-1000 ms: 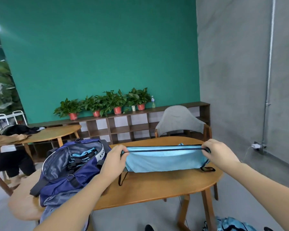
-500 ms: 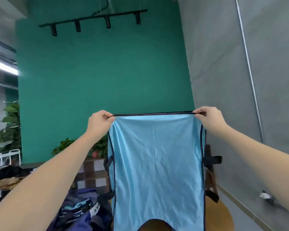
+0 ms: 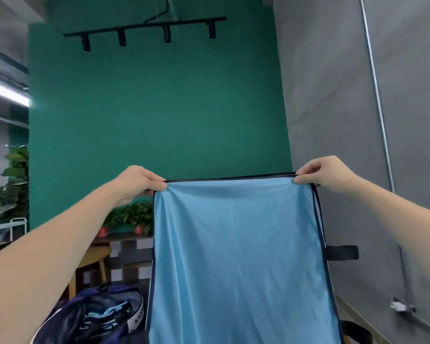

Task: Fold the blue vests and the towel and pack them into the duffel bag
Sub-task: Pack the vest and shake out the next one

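While the left hand [image 3: 140,181] pinches one top corner of the vest [image 3: 236,259] and the right hand [image 3: 324,175] pinches the other, the blue cloth hangs flat between them, raised in front of the green wall [image 3: 159,108]. Its dark-trimmed top edge is pulled taut, and a dark strap [image 3: 341,253] sticks out at its right side. Below left, the duffel bag [image 3: 94,316] lies unzipped.

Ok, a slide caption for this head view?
Left hand and right hand pinch the blue vest by its top corners, hanging above the open duffel bag.
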{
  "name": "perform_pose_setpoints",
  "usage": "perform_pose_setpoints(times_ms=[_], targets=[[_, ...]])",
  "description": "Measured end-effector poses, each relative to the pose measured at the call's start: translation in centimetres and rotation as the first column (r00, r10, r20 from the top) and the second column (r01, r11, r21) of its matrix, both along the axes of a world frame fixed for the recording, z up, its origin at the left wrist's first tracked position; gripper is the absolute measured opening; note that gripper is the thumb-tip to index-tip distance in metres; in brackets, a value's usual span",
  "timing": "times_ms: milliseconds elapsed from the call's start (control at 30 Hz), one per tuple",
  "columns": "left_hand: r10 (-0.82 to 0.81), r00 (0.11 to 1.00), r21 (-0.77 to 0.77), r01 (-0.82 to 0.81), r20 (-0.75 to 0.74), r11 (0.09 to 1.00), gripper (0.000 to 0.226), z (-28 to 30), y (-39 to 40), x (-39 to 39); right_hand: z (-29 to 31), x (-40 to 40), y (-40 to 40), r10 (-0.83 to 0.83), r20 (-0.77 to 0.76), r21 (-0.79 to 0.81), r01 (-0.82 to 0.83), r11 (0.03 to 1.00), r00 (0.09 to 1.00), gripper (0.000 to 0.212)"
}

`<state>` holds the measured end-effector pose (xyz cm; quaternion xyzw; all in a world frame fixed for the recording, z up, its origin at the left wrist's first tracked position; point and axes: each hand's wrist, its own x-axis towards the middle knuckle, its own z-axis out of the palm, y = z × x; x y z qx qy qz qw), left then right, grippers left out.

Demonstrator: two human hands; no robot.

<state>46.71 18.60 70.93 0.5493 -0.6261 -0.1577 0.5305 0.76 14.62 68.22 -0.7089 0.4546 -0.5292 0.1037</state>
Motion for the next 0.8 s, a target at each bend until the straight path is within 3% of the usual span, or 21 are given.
perform_pose_setpoints(times_ms=[200,333,433,600,700,800], targets=[[0.032,0.995,0.067,-0.039,0.098,0.997,0.019,-4.4,-4.7,0.7,-3.6,1.1,-4.7,0.011,-0.032,0.080,-0.008,0.997,0.999,0.030],[0.066,0.975,0.201,-0.110,0.213,0.973,0.025,-7.2,-9.6,1.5,-5.8,2.4,-8.9,-0.018,-0.123,0.162,0.038,0.986,0.992,0.021],[0.072,0.959,0.333,-0.165,0.274,0.928,0.018,-9.2,-13.1,0.8,-7.3,3.4,-12.5,-0.026,-0.215,0.317,0.095,0.944,0.976,0.019],[-0.011,0.997,0.522,-0.031,0.076,0.852,0.008,-13.6,-18.1,-0.9,-11.3,4.7,-18.9,0.080,-0.194,0.676,0.074,0.734,0.978,0.016],[0.009,1.000,0.548,-0.003,-0.008,0.836,0.005,-16.9,-22.3,-0.7,-14.4,5.5,-22.8,0.083,-0.157,0.732,0.060,0.679,0.984,0.018],[0.057,0.998,0.551,-0.046,-0.002,0.833,0.016,-19.6,-25.5,-0.2,-16.9,6.3,-26.7,0.034,-0.181,0.734,0.111,0.670,0.983,0.016]])
